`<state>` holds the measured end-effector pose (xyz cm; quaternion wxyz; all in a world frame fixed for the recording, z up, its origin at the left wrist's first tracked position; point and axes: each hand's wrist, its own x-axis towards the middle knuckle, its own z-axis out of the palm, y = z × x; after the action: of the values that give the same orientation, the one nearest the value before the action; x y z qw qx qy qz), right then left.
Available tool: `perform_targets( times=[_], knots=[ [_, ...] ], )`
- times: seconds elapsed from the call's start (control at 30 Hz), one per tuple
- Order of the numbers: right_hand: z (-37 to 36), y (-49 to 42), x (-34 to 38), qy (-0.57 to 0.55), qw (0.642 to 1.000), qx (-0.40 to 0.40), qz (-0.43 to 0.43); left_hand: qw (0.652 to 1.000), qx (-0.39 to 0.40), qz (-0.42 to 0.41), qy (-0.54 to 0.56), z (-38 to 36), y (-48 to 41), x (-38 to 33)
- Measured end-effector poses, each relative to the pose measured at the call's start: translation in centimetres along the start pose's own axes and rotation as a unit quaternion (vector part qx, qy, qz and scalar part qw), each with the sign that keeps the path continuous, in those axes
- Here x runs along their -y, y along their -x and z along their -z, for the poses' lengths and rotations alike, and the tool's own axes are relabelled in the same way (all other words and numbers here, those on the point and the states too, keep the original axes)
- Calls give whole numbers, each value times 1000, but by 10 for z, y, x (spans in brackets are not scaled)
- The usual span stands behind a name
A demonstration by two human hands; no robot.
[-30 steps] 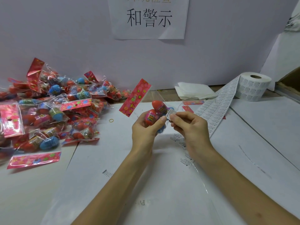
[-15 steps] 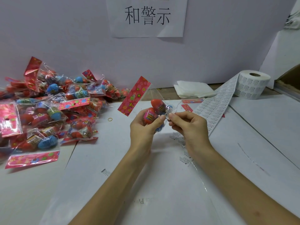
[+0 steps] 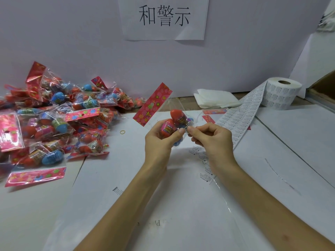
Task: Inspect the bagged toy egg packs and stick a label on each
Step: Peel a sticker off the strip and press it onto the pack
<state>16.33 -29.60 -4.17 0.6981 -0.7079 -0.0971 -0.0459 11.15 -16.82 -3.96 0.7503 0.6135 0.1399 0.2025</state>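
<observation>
Right now 1 pack (image 3: 174,122) is mid-labelling, held up well left of the roll (image 3: 282,93). The left hand (image 3: 159,140) grips it, fingers and thumb curled round the eggs (image 3: 167,126) inside the clear bag, with the red header card (image 3: 152,104) tilting up and away from the roll. The right hand (image 3: 215,140) pinches a small white label (image 3: 187,128) between thumb and forefinger, at the edge of the bag that faces the roll, beside the left thumb tip. Whether the label already sticks to the film or only touches it, I cannot tell. It does not look smoothed flat, so I judge that pressing it down is what remains for this pack.

Beyond that, progress is hard to read. A big pile (image 3: 54,120) of packs lies far left of the roll, and no label shows on any of them at this size, so I cannot say whether it is the done stack or the waiting one. If it is waiting, most of the job lies ahead. Supply looks ample: the roll is thick, and its strip (image 3: 241,116) of labels runs down-left from it toward the right hand. A clear liner (image 3: 208,171) carrying a few labels trails from under that hand toward the person. Folded tissues (image 3: 215,99) sit just left of the roll, and 1 rubber band (image 3: 122,132) lies far left of it, short of the pile.
</observation>
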Motion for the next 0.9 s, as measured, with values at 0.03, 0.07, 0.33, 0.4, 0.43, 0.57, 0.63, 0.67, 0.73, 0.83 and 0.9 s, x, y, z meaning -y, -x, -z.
perform_targets(
  times=[0.03, 0.07, 0.33, 0.4, 0.43, 0.57, 0.63, 0.67, 0.73, 0.83, 0.9],
  knots=[
    [0, 0, 0, 12, 1000, 2, 3, 1000, 1, 4, -2, 0, 0, 0],
    [1, -1, 0, 24, 1000, 3, 6, 1000, 3, 9, -4, 0, -1, 0],
    [3, -4, -1, 100, 995, 19, -12, 999, 19, 46, 11, 5, -4, 0],
    [4, -5, 0, 58, 998, 19, -18, 998, 31, 55, 25, 5, -5, 0],
    [6, -6, 0, 39, 999, 9, -17, 997, 37, 59, 31, 6, -5, 0],
    [13, -13, 7, -3, 1000, 13, -8, 995, 45, 77, 51, 6, -5, 0],
    [15, -16, 9, 14, 998, 67, -18, 995, 41, 79, 43, 6, -3, -1],
    [15, -16, 9, 28, 996, 83, -17, 996, 41, 77, 33, 5, -3, -2],
    [14, -16, 6, 58, 995, 85, -2, 997, 45, 66, 19, 5, -2, -3],
    [12, -15, 3, 92, 992, 81, 27, 997, 48, 53, 0, 5, 0, -4],
    [13, -15, 3, 80, 993, 86, 27, 998, 46, 52, -12, 4, 0, -4]
  ],
)
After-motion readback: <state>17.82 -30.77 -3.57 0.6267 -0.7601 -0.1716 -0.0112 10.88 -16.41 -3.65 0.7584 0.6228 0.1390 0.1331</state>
